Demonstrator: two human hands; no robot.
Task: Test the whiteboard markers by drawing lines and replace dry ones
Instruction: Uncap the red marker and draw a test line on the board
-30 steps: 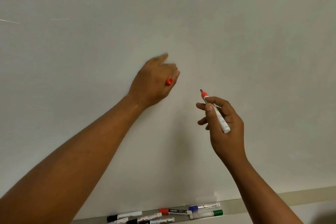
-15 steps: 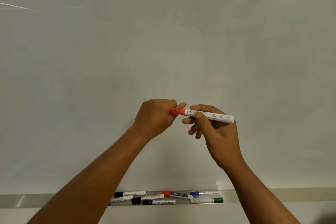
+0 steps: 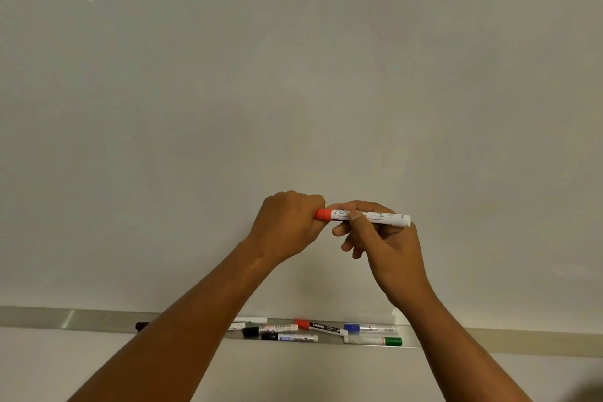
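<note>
While the left hand (image 3: 287,222) is curled round the red cap (image 3: 323,214) and the right hand (image 3: 381,238) pinches the white barrel of the red marker (image 3: 368,217) between thumb and fingers, the likeliest slip is a cap that does not seat fully: if the two hands push slightly off the marker's axis, the cap could sit crooked or stop short, and a marker left that way would dry out and spoil any later test. Whether the cap is already pressed home cannot be told, since the left fingers cover most of it. A second risk is the marker twisting out of the right hand's light pinch and dropping onto the tray (image 3: 98,320) below, where it could knock the markers lying there out of order, so that tested and untested ones get mixed. The marker is held level in the air in front of the whiteboard (image 3: 293,75), well above the tray, red end to the left and plain white end to the right; small grey printing runs along its barrel, too fine to read. On the tray lie a red-capped marker (image 3: 318,326), a blue-capped marker (image 3: 370,328), a green-capped marker (image 3: 373,341), and two black-capped markers (image 3: 269,330) and (image 3: 288,337), with more partly hidden behind the left forearm. No drawn line shows on the board, only faint smudges and light reflections.
</note>
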